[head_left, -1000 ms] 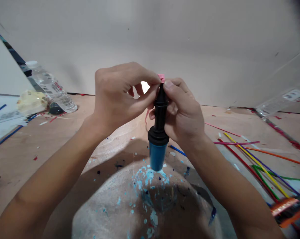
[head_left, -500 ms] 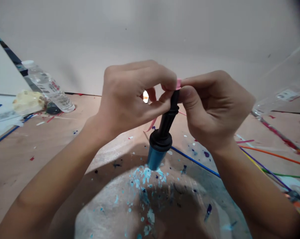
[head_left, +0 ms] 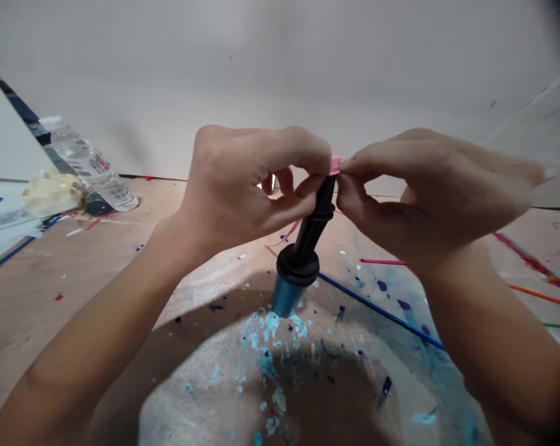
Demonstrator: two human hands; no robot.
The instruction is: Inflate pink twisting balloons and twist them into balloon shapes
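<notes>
In the head view a tapered black stem with a stepped collar and a blue cup-like lower end, a tool (head_left: 306, 244) whose kind I cannot make out, hangs tilted over the table. My left hand (head_left: 252, 179) is closed, pinching the stem's top from the left. A pink strip (head_left: 336, 164) wraps the very top of the stem. Thumb and forefinger of my right hand (head_left: 414, 192) are closed at the strip's right edge. A thin pink tail (head_left: 284, 235) curls below my left fingers.
Blue paint flecks and paper scraps cover the table (head_left: 205, 359). A blue rod (head_left: 377, 310) lies at the right, near a pink rod (head_left: 382, 262). At the back left, a clear water bottle (head_left: 94, 164) leans beside a pale yellow lump (head_left: 52, 193).
My right hand has turned, its wrist swinging outward to the right while its fingertips stay at the pink strip. My left hand and the tool have barely shifted.
</notes>
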